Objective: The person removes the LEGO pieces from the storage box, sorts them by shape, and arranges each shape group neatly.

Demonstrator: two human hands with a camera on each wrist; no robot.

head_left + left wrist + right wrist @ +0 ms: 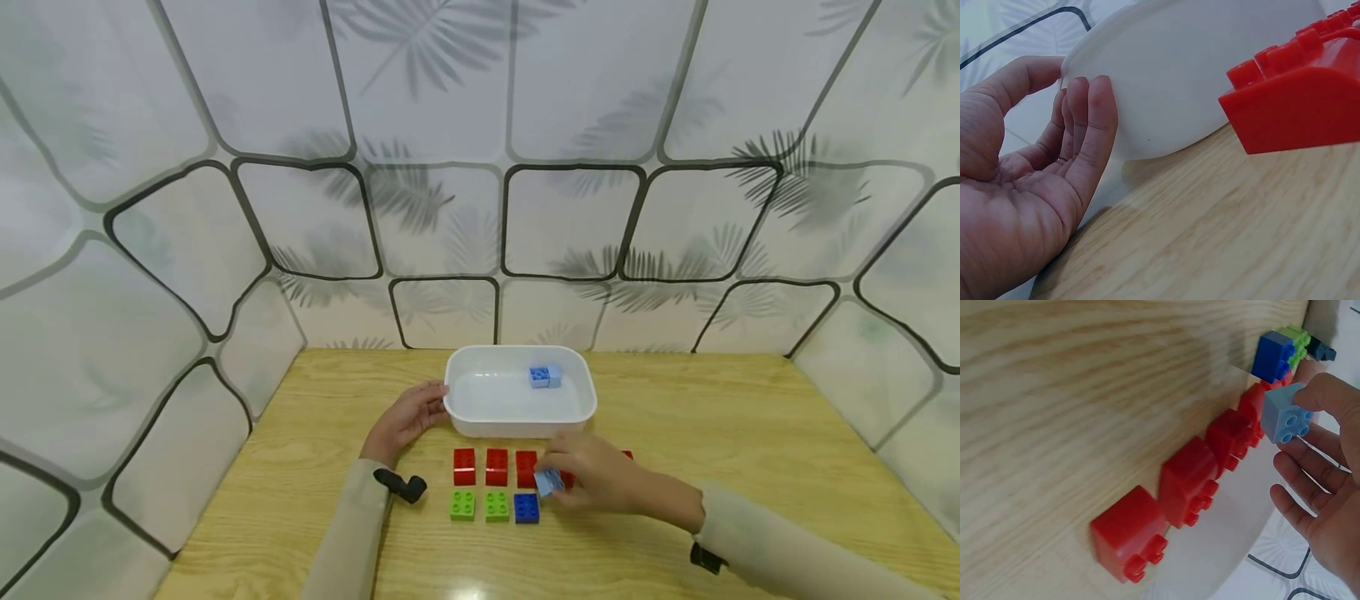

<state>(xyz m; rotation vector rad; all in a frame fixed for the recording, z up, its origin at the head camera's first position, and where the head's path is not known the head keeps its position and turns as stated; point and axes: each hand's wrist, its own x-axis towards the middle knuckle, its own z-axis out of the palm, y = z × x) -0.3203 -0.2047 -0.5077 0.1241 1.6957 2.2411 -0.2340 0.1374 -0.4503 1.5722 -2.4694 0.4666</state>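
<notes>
At the tub's left end, my left hand (408, 421) holds the edge of the white plastic tub (498, 429), fingers bent against its outer wall (1160, 94). My right hand (603, 473) pinches a light blue toy brick (1282, 415) between thumb and fingers, raised over the row of red bricks. The held brick's studs face sideways in the right wrist view. Inside the tub, toward the right, two light blue bricks (545, 377) sit side by side. Red bricks (464, 467) form a row before the tub; my right hand covers part of it.
Closer to the near side stand two lime green bricks (462, 506) and a dark blue brick (527, 508). All rest on a wooden table (300, 467). A patterned white curtain (442, 308) surrounds the table's back and sides.
</notes>
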